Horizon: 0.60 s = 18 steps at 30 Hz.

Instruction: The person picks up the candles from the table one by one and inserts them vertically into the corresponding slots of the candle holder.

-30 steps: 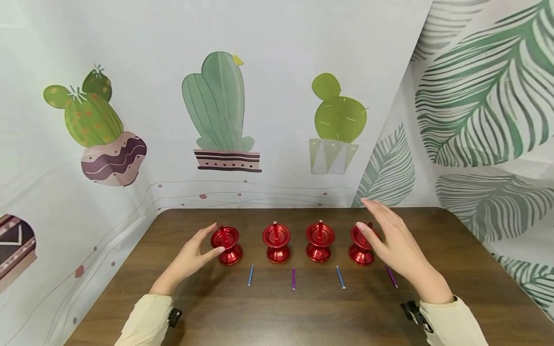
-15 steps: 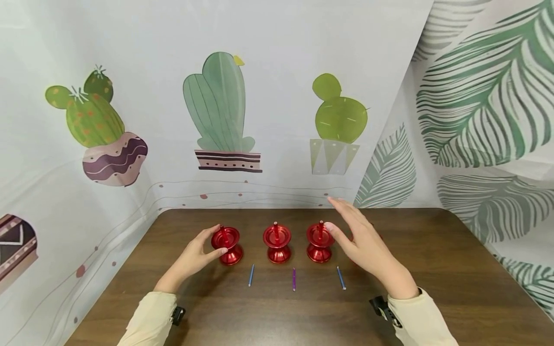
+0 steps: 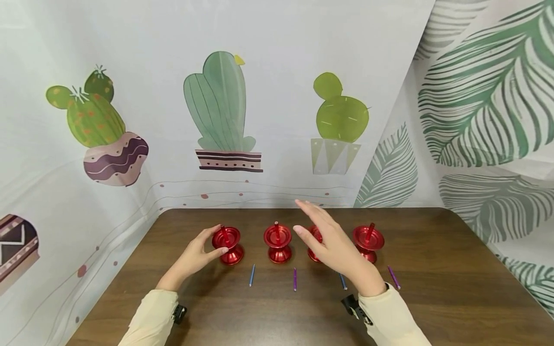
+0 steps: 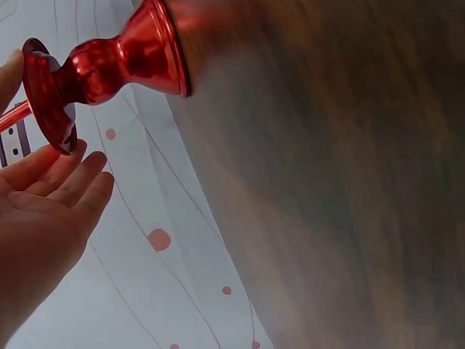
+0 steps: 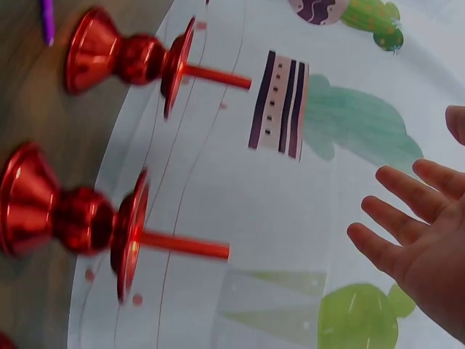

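A row of several shiny red metal candle holders stands on the brown table. My left hand (image 3: 195, 262) is at the leftmost candle holder (image 3: 233, 256), thumb at its near rim and fingers at its far-left rim. In the left wrist view, thumb and fingertips meet opposite edges of the dish (image 4: 45, 98), with the upright red stem passing between them. Held in the air with fingers extended and nothing in them is my right hand (image 3: 333, 245). It partly covers the third candle holder (image 3: 315, 255) in the head view, and its fingertips point toward the second candle holder (image 3: 279, 253).
The rightmost candle holder (image 3: 368, 242) stands right of my right hand. In front of the row lie thin sticks: blue (image 3: 252, 275), purple (image 3: 295, 279), another blue (image 3: 343, 281) and another purple (image 3: 394, 277). A cactus-print curtain (image 3: 277, 96) hangs behind the table.
My right hand has moved left through the air, from over the rightmost candle holder to over the third, uncovering the rightmost one. My left hand stays at the leftmost candle holder.
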{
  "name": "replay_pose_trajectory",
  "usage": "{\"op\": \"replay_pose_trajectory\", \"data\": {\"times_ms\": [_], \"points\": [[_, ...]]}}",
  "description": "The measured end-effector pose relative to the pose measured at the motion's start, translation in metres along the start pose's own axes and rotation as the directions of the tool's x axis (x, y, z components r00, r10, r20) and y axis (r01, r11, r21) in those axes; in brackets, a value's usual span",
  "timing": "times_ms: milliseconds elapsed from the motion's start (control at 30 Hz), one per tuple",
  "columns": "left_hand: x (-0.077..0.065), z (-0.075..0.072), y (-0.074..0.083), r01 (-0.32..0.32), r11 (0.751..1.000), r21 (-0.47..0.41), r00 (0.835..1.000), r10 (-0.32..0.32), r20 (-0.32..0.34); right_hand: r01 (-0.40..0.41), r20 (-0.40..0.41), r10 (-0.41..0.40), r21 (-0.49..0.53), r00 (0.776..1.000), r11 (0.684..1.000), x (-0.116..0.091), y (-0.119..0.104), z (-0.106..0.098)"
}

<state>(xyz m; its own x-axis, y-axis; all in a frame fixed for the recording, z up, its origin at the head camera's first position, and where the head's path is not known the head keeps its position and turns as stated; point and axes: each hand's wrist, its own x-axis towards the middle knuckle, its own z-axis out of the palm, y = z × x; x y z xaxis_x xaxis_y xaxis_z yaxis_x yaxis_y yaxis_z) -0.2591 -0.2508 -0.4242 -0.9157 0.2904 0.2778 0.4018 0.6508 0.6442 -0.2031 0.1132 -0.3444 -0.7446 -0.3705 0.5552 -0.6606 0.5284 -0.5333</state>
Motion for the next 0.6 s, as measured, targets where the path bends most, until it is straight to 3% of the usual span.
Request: {"op": "replay_pose_trajectory", "data": {"times_ms": [267, 600], "points": [[-0.002, 0.001, 0.000, 0.018, 0.999, -0.033, 1.000, -0.018, 0.017, 0.033, 0.052, -0.035, 0.036, 0.998, 0.999, 0.009, -0.018, 0.026], [0.000, 0.001, 0.000, 0.008, 1.000, -0.025, 1.000, -0.008, 0.014, 0.069, 0.209, -0.077, 0.044, 0.975, 0.997, 0.026, -0.036, 0.071]]}}
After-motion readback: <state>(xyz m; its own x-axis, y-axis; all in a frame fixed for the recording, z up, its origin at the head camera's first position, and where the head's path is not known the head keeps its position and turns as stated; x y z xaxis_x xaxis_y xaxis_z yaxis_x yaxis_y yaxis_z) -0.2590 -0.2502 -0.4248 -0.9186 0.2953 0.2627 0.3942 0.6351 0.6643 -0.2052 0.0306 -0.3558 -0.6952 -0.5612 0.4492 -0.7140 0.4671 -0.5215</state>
